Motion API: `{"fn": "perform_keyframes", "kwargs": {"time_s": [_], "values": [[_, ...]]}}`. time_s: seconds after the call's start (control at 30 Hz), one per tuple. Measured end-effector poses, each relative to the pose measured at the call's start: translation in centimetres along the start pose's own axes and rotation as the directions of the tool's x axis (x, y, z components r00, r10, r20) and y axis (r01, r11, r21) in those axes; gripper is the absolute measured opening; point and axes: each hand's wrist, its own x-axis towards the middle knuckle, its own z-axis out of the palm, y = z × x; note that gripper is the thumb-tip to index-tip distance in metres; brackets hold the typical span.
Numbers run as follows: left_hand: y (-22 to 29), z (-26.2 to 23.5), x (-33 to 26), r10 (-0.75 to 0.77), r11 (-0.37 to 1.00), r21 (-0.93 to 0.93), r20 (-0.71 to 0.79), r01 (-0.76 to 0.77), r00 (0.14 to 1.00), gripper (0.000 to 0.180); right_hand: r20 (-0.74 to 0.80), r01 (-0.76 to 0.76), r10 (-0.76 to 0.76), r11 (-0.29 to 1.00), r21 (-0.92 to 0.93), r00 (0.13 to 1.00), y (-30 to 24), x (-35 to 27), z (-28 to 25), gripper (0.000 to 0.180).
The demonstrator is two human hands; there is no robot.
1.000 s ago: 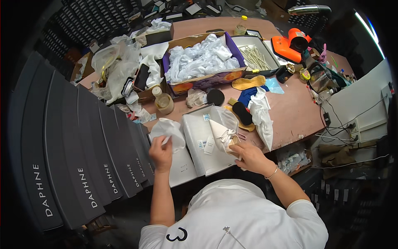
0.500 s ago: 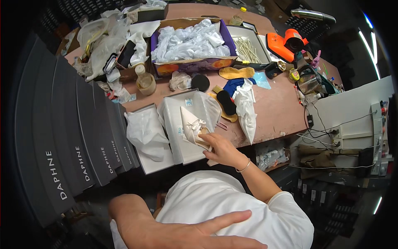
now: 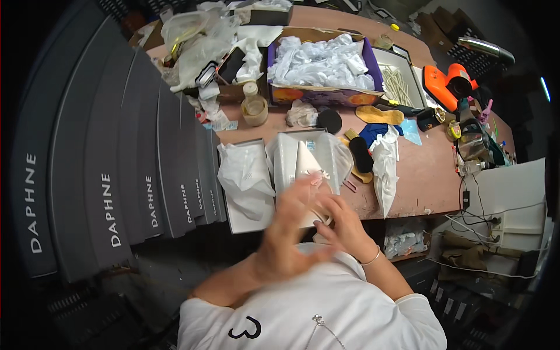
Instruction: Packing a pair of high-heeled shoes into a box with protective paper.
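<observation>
A pale pointed shoe (image 3: 305,158) with a bow lies, toe away from me, in an open shoebox (image 3: 284,160) lined with thin white paper. My right hand (image 3: 351,232), with a bracelet on its wrist, curls its fingers at the heel end of the shoe, gripping it there. Blurred by motion, my left hand (image 3: 286,230) is raised over the near part of the box, thumb spread from the fingers, with nothing visible in it. It hides part of the shoe's near end. Left of the box lies its lid (image 3: 245,219), with crumpled white tissue paper (image 3: 245,178) in it.
Tall grey shoeboxes (image 3: 87,175) are stacked at the left. Behind sit a purple carton (image 3: 326,96) of crumpled paper, a jar (image 3: 254,114) and a black round lid (image 3: 329,121). A black brush (image 3: 361,154), wrapped white tissue (image 3: 385,172) and an orange tool (image 3: 440,87) lie to the right.
My left hand has swung up from near my body to above the shoebox. My right hand stays at the shoe's heel. The whole view has shifted, so the table appears farther right.
</observation>
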Motion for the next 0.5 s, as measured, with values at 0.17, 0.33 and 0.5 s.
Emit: {"fn": "perform_keyframes", "kwargs": {"time_s": [0.17,0.33,0.5], "values": [[-12.6,2.7,-6.4,-0.799,0.118,-0.842,0.234,0.526,0.554,0.063,0.144,-0.025,0.006,0.991,0.131,0.99,-3.0,0.2,1.6,0.048],[-15.0,3.1,-7.8,-0.672,-0.275,-0.823,0.534,0.497,0.513,0.056,0.088,0.193,-0.186,0.978,-0.079,0.979,-1.1,1.7,1.3,0.031],[-13.7,3.5,-8.0,-0.659,-0.36,-0.786,0.596,0.503,0.459,0.055,0.226,0.547,-0.512,0.825,-0.138,0.829,1.2,3.6,3.6,0.033]]}}
